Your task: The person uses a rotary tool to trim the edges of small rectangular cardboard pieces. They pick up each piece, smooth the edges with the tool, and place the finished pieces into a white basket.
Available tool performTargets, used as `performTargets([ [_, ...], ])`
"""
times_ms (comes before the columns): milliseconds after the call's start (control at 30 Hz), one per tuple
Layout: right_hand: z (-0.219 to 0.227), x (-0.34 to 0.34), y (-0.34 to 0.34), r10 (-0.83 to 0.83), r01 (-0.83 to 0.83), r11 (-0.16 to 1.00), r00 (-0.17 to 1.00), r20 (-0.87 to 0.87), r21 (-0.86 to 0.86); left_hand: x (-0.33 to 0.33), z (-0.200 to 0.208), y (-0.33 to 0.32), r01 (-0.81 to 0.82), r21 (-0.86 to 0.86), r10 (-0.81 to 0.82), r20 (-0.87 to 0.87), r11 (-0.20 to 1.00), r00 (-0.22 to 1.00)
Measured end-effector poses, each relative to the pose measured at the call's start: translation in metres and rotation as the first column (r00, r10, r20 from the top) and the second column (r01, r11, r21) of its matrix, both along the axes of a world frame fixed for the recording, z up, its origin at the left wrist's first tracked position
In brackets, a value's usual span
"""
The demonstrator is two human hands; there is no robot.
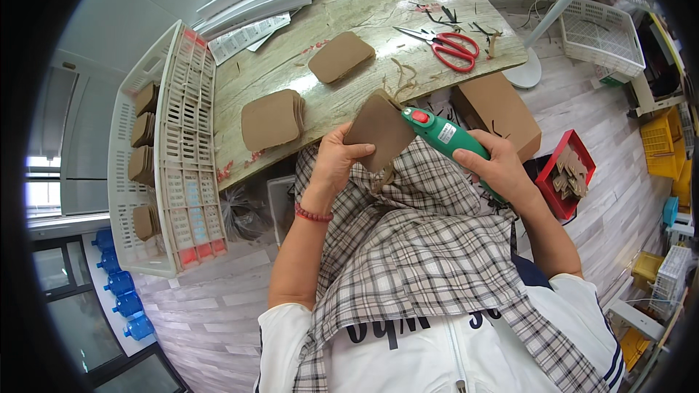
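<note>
My left hand (336, 158) pinches a flat brown piece (378, 133) with rounded corners, leather-like in look, at its left side. My right hand (497, 164) is wrapped around a green electric cutter (445, 135) with a red switch. The cutter's tip meets the piece's right edge, and its blade is hidden there. Thin brown strips (402, 76) lie on the table just beyond the piece. Two stacks of similar pieces rest on the table: the nearer stack (271, 120) and the farther stack (341, 57).
Red-handled scissors (457, 51) lie on the table (393, 0) among dark scraps. A white plastic crate (191, 153) with brown stacks stands left. Papers (255, 7) lie at the back left. A cardboard box (502, 113) and a red bin (559, 175) of scraps are on the right.
</note>
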State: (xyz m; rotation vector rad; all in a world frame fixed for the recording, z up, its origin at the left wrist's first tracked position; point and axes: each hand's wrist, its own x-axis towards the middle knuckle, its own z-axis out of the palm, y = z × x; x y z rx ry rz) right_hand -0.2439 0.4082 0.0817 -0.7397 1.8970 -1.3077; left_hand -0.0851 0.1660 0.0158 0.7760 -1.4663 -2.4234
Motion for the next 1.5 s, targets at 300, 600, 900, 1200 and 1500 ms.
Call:
performTargets([
  [300, 0.01, -0.004, -0.004, 0.062, -0.065, 0.997, 0.994, 0.092, 0.035, 0.008, 0.016, 0.002, 0.13, -0.087, -0.117, 0.139, 0.988, 0.983],
  [600, 0.01, -0.011, 0.006, 0.146, -0.169, 0.981, 0.967, 0.208, 0.094, 0.027, 0.028, -0.025, 0.178, -0.346, -0.112, 0.204, 0.921, 0.973],
  [900, 0.0, -0.01, 0.01, 0.177, -0.207, 0.975, 0.946, 0.27, 0.087, 0.029, 0.019, -0.029, -0.101, -0.128, 0.1, -0.015, 0.987, 0.995],
  [1200, -0.001, -0.007, 0.009, 0.198, -0.225, 0.97, 0.951, 0.237, 0.093, 0.022, 0.018, -0.021, -0.03, -0.171, 0.041, 0.06, 0.985, 0.997],
  [1500, 0.001, -0.003, 0.003, 0.221, -0.247, 0.963, 0.952, 0.211, 0.106, 0.012, 0.028, -0.008, 0.114, -0.168, -0.088, 0.157, 0.979, 0.984],
])
